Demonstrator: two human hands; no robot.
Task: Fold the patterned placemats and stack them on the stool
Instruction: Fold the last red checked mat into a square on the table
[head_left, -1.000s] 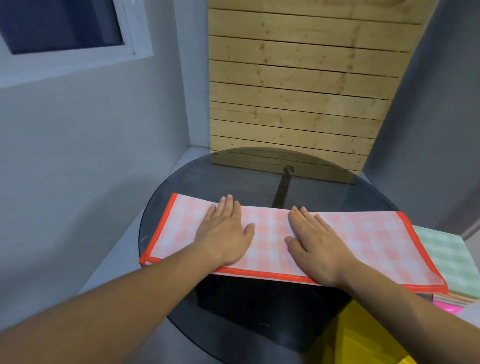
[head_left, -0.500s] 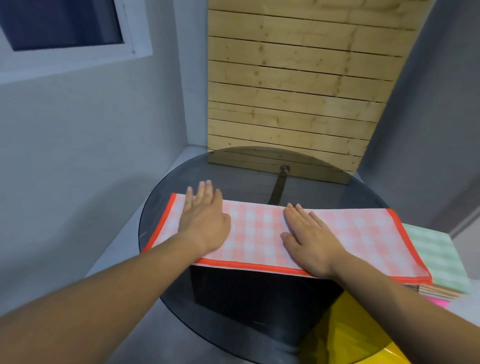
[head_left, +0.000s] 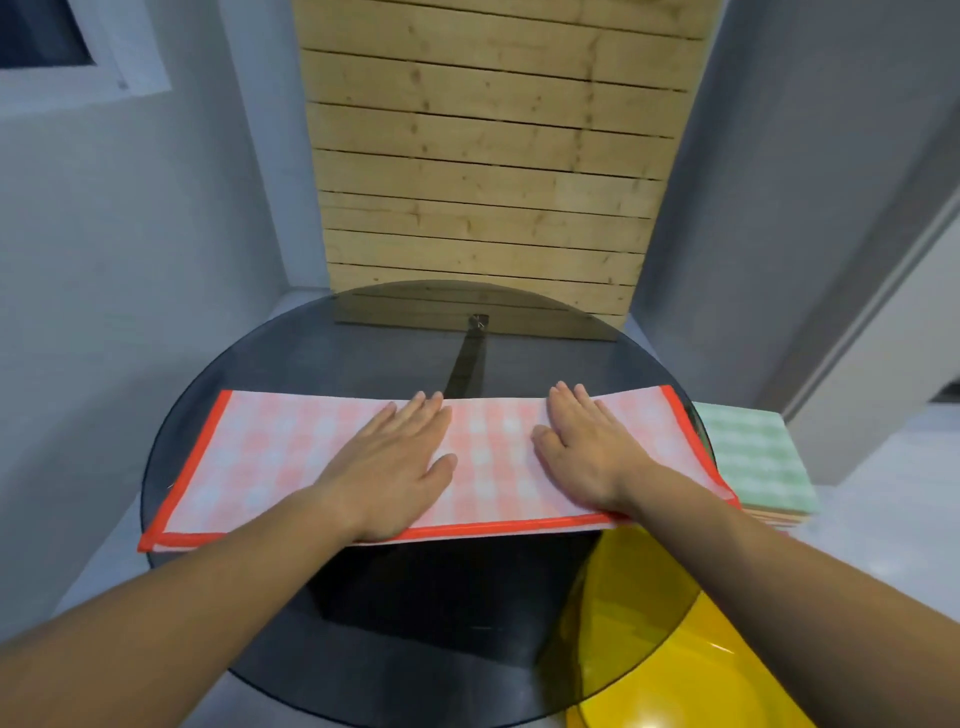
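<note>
Grey walls (head_left: 156, 260) on both sides, with a pale wood slat panel (head_left: 483, 171) standing between them at the back. A corner of a window (head_left: 41, 36) shows top left.

A round dark glass table (head_left: 363, 358) fills the middle of the floor. Through the glass I see a black base (head_left: 441, 587) and a dark strut (head_left: 467, 358) running to the far rim.

A pink checked placemat (head_left: 270, 467) lies flat across the near half of the table as a long strip. It has orange trim on the left, right and near edges. The far long edge shows no trim. Its right end reaches the table rim.

A yellow glossy rounded object (head_left: 639, 623) sits low at the near right, partly under the glass. Cannot tell what it is.

A stack of folded placemats (head_left: 748, 457), green checked one on top, sits just beside the table on the right, close to the pink placemat's right end. What the stack stands on is hidden.

The left hand (head_left: 395, 467) lies palm down on the middle of the pink placemat, fingers straight and close together, thumb out to the side. The right hand (head_left: 582, 452) lies palm down on the right part of the same placemat, fingers straight, pointing away from the person. Both hands are flat on the cloth and grasp nothing. There is a gap of bare cloth between them. Both forearms are bare and come in from the near edge.
</note>
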